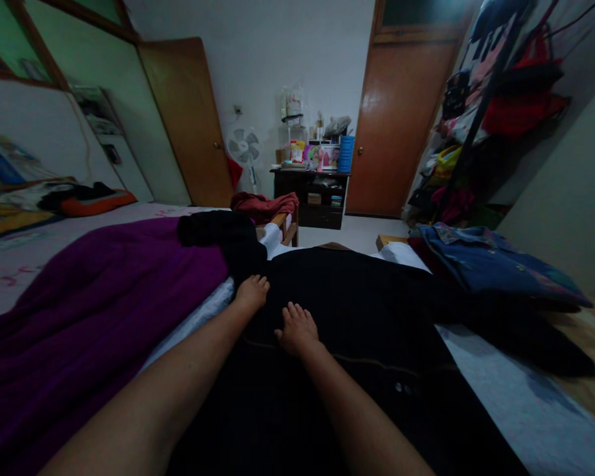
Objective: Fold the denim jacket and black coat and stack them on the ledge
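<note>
A black coat [357, 297] lies spread out in front of me, with one sleeve [525, 330] stretched to the right and the other sleeve [218, 231] reaching left over purple cloth. Two small buttons and a thin brownish seam line show on its dark front. My left hand [252, 292] rests at the coat's left shoulder, fingers apart and slightly bent, with no cloth visibly gathered in them. Flat on the upper part of the coat lies my right hand [298, 327], its fingers spread and palm down.
Purple cloth [104, 284] covers the left side. A folded blue denim garment [496, 254] lies at right, beside the coat sleeve. Light bedding [520, 390] shows beneath. Farther off are a reddish cloth [265, 206], a dark cabinet [322, 215], a fan [244, 147] and hanging bags [530, 99].
</note>
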Motion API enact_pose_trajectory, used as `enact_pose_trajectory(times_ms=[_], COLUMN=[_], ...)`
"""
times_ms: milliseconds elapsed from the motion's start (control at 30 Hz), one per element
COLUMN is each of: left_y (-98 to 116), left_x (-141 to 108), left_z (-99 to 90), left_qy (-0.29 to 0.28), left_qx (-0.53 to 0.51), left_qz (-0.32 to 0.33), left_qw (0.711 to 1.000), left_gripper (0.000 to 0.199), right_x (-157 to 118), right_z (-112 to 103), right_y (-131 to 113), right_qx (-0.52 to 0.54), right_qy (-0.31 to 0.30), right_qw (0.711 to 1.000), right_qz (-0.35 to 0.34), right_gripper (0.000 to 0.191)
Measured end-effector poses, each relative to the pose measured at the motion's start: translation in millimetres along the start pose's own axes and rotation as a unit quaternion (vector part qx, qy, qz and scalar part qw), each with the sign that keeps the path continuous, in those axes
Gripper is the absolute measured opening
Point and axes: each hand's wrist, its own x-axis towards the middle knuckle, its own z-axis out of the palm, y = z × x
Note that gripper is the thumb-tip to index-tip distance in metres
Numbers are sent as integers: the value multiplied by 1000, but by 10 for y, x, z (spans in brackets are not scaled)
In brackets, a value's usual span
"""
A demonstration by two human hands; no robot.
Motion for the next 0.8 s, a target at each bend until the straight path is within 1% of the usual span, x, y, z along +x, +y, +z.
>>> enact_pose_trajectory(times_ms=[33,67,100,133,167,200,267,333,400,467,533,633,733,800], left_y=[11,20,25,30,33,36,41,39,22,-10,-49,-87,-57,27], left_x=[-14,-28,-43,-56,-67,-74,-78,-65,-38,-8,14,17,0,-10], left_z=[5,9,13,20,30,43,81,124,161,187,202,209,183,143], left_qy=[10,20,28,35,39,42,42,37,31,27,26,27,29,32], left_qx=[-1,-3,-6,-8,-11,-13,-16,-17,-18,-19,-19,-17,-11,-6], left_qz=[1,3,6,10,13,16,15,6,-6,-19,-32,-47,-50,-47], left_qw=[1000,1000,1000,999,999,999,999,999,999,999,999,998,998,998], left_gripper=[37,37,37,38,38,38,39,41,44,49,54,58,53,49], right_x=[-60,-120,-179,-235,-285,-331,-414,-496,-586,-681,-766,-846,-857,-831], right_z=[-74,-149,-221,-287,-343,-390,-455,-488,-500,-499,-492,-491,-528,-566], right_y=[115,247,393,549,711,873,1184,1462,1696,1884,2022,2140,2145,2065], right_qx=[1,3,-1,-6,-13,-20,-39,-48,-57,-70,-85,-99,-104,-98], right_qy=[1,17,52,90,115,126,130,117,104,103,109,112,107,96], right_qw=[1000,1000,998,995,989,983,971,961,953,949,949,951,952,951], right_qz=[-1,3,19,49,91,133,198,246,280,289,283,271,267,278], right_gripper=[65,64,65,66,66,67,68,69,69,68,66,65,64,64])
